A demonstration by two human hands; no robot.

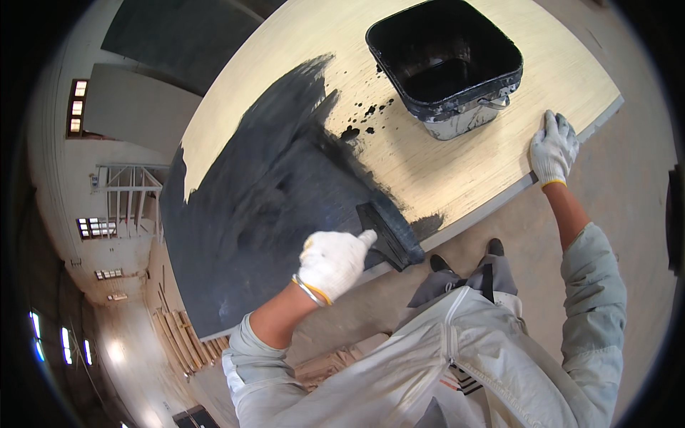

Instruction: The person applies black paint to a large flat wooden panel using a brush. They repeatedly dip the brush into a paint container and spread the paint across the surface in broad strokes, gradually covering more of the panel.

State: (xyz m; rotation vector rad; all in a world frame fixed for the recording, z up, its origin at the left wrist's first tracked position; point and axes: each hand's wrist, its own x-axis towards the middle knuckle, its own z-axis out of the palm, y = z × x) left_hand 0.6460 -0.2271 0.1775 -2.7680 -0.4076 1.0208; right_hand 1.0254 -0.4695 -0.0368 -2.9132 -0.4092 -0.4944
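In a white knitted glove, my left hand [332,264] is closed round the handle of a wide, paint-blackened brush [392,232]. The brush head rests on the board near its close edge, where black paint meets bare pale wood. Wet black paint [271,185] covers the left part of the large pale board [457,178], with streaks and drips at its border. My right hand [554,150], also gloved, lies with fingers stretched out on the board's near right edge. A black-smeared square bucket [446,64] stands on the bare wood, dark paint inside it.
Another dark panel [182,39] lies beyond the board at the far left, beside a grey sheet [128,110]. Wooden poles [178,339] are stacked on the floor at left. A white metal frame [128,187] stands near the wall. My shoes [494,247] show below the board's edge.
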